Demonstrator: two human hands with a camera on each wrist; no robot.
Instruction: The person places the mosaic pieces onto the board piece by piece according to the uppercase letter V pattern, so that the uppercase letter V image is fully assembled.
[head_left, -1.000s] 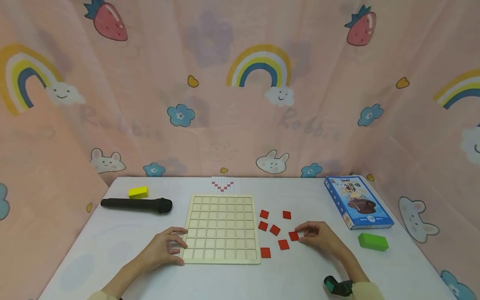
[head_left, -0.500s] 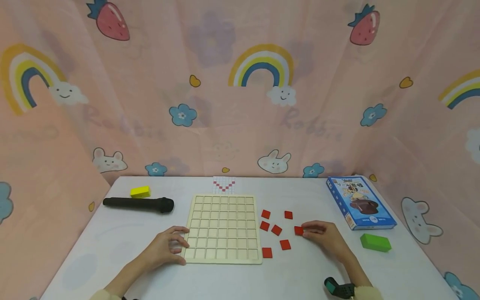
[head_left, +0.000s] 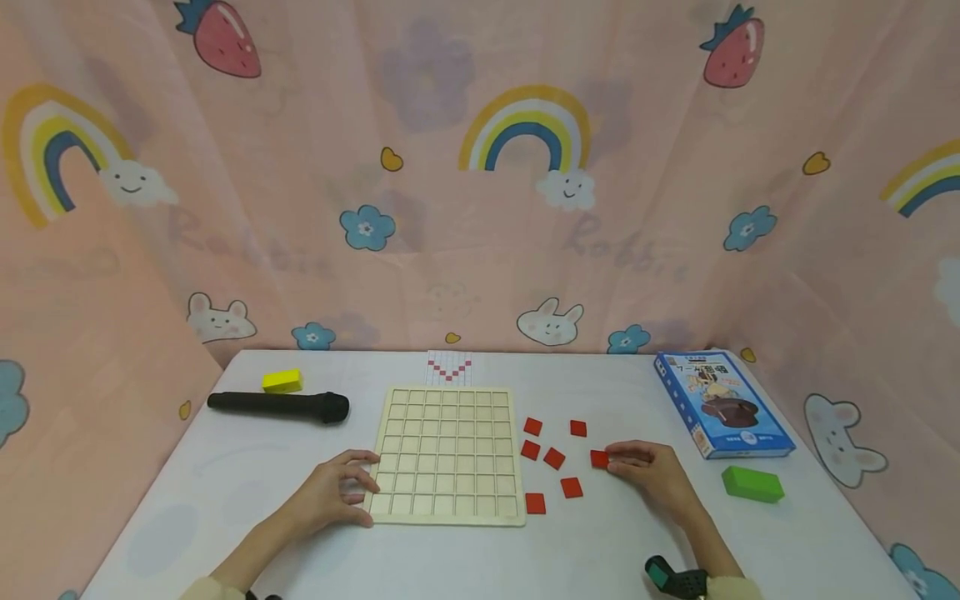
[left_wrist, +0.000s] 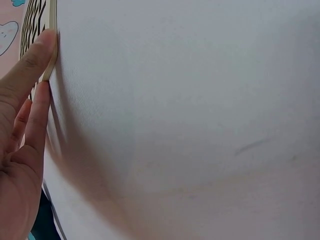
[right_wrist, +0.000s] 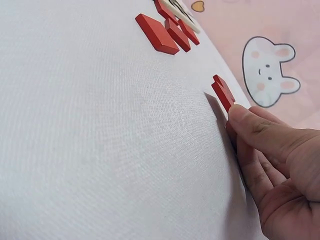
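Observation:
A cream grid board (head_left: 450, 454) with square recesses lies flat on the table. My left hand (head_left: 330, 493) rests at its left edge, its thumb at the near corner and fingertips touching the rim. The board's edge (left_wrist: 52, 30) runs under those fingers in the left wrist view. To the right, my right hand (head_left: 651, 471) pinches a red square tile (head_left: 599, 459) between thumb and fingers, low over the table. The right wrist view shows this tile (right_wrist: 223, 96) tilted at the fingertips. Several other red tiles (head_left: 554, 458) lie scattered between the board and my right hand.
A small gridded paper (head_left: 450, 367) with a red V pattern sits behind the board. A black microphone (head_left: 277, 407) and a yellow block (head_left: 282, 381) lie at the back left. A blue box (head_left: 723, 406) and a green block (head_left: 753, 484) stand at the right.
My right hand has drawn the pinched red tile a little to the right and away from me, clear of the other tiles. My left hand stays at the board's edge.

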